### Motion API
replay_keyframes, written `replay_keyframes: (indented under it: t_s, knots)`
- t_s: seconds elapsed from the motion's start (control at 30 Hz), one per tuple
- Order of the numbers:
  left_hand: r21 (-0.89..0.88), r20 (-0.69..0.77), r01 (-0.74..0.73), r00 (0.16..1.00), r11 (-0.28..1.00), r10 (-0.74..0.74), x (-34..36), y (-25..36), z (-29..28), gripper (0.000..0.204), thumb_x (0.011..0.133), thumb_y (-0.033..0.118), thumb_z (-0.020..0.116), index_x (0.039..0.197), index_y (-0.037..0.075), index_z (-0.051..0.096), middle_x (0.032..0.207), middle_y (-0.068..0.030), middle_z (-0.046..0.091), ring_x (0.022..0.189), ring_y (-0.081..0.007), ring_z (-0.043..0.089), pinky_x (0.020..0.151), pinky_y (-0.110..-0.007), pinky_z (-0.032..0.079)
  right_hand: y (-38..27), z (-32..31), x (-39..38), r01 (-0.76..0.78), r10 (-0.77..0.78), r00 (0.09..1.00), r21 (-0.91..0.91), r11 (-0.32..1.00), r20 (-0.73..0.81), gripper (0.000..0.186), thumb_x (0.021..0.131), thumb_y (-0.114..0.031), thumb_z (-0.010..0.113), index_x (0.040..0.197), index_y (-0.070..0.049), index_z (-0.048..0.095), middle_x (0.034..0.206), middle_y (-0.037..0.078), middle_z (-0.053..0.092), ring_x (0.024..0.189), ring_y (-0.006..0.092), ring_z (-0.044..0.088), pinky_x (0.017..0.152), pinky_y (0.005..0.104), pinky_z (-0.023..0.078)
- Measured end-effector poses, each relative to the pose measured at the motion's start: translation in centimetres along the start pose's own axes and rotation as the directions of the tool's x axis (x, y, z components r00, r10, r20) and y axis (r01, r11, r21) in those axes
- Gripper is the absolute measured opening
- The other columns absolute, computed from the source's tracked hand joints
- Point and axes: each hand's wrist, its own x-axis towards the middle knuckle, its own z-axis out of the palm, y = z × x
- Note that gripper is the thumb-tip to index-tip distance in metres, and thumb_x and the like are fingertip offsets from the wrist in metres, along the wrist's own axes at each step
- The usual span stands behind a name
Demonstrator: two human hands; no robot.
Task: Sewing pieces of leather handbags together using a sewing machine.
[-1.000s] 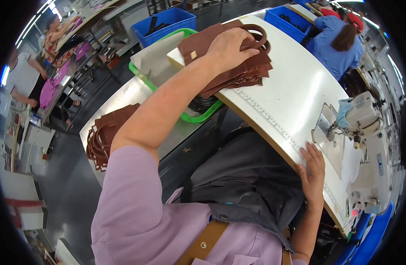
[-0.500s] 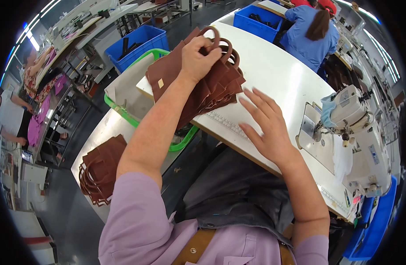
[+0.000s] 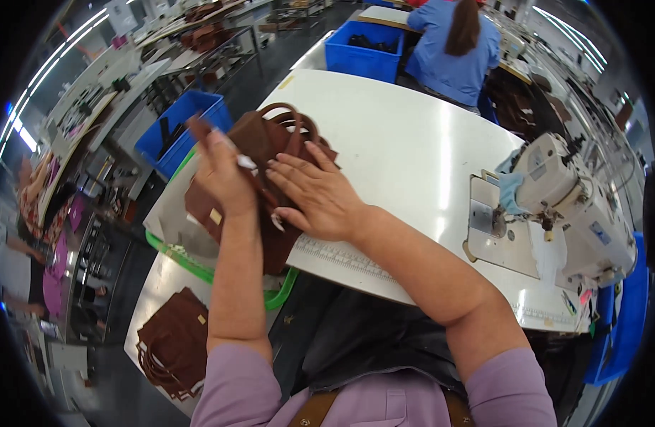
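Observation:
A stack of brown bag pieces with rounded handles [image 3: 281,112] lies across the left end of the white table [image 3: 391,142], over a green basket [image 3: 178,265]. My right hand [image 3: 317,191] is open on the stack, its fingers stretched flat over the brown material. A small whitish bit shows by its thumb. My left hand [image 3: 226,174] is raised at the stack's left side, its fingers smeared by motion, so their grip is unclear. Below it a brown panel with a small tan label [image 3: 215,216] hangs over the basket.
Another pile of brown bag pieces [image 3: 172,341] rests on a lower pale surface at left. A sewing machine [image 3: 548,178] stands on the table's right side. Blue bins [image 3: 363,53] stand beyond the table and at its sides. A person in blue [image 3: 452,50] sits at the far side.
My left hand has left the handles it gripped and moved to the stack's left side. My right hand has come from above the table onto the stack. The view has shifted.

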Motion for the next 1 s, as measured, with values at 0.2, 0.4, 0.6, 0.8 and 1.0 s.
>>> replay_keyframes:
  t_s: [0.2,0.4,0.6,0.8,1.0]
  knots:
    - [0.219,-0.122,-0.417,0.886,0.882,0.448,1.3,11.2,-3.4,0.034,0.103,0.028,0.041,0.072,0.014,0.037,0.074,0.0019,0.032,0.069,-0.012,0.035,0.072,-0.029,0.034,3.0,2.1,0.8,-0.064,0.063,0.998,-0.022,0.998,-0.028,0.065,0.098,-0.05,0.049,0.142,-0.002,0.053,0.149,0.014,0.051,0.147,0.0259,0.036,0.125,0.0551,0.008]
    - [0.201,0.626,-0.889,-0.206,-0.411,0.752,-1.6,19.6,-5.9,0.046,0.105,0.041,0.035,0.072,0.01,0.037,0.079,-0.0074,0.042,0.08,-0.0272,0.045,0.083,-0.048,0.041,1.0,1.7,0.3,-0.073,0.08,0.996,0.133,0.988,-0.046,0.056,0.102,-0.044,0.046,0.143,-0.005,0.053,0.154,0.016,0.044,0.152,0.028,0.027,0.125,0.0574,0.003]
    - [0.189,0.821,-0.881,0.384,0.433,0.423,-11.7,18.5,-5.2,0.033,0.091,0.032,0.041,0.063,0.017,0.034,0.069,-0.0021,0.037,0.075,-0.024,0.039,0.079,-0.046,0.034,-8.3,-2.7,-2.4,-0.308,0.245,0.945,0.84,0.447,0.216,0.039,0.105,-0.031,0.047,0.123,0.0,0.061,0.123,0.017,0.065,0.104,0.0345,0.068,0.087,0.0499,0.056]
    - [-0.358,0.712,-0.682,0.243,0.638,0.659,-18.5,17.3,1.3,0.028,0.078,0.04,0.06,0.06,0.023,0.047,0.066,0.0095,0.044,0.068,-0.0124,0.039,0.084,-0.04,0.027,-14.1,-4.4,-14.7,-0.518,0.373,0.846,0.749,0.413,0.38,0.037,0.104,-0.027,0.047,0.123,0.001,0.061,0.119,0.017,0.066,0.097,0.0325,0.07,0.081,0.0464,0.058]
    - [-0.399,0.889,-0.517,-0.015,0.757,0.458,-21.4,19.0,5.9,0.016,0.072,0.022,0.068,0.061,0.013,0.06,0.069,0.0008,0.056,0.075,-0.0217,0.053,0.082,-0.041,0.032,-13.8,-9.0,-24.0,-0.686,0.377,0.724,0.658,0.311,0.578,0.034,0.103,-0.022,0.046,0.124,0.002,0.06,0.113,0.018,0.068,0.089,0.0301,0.072,0.073,0.0421,0.06]
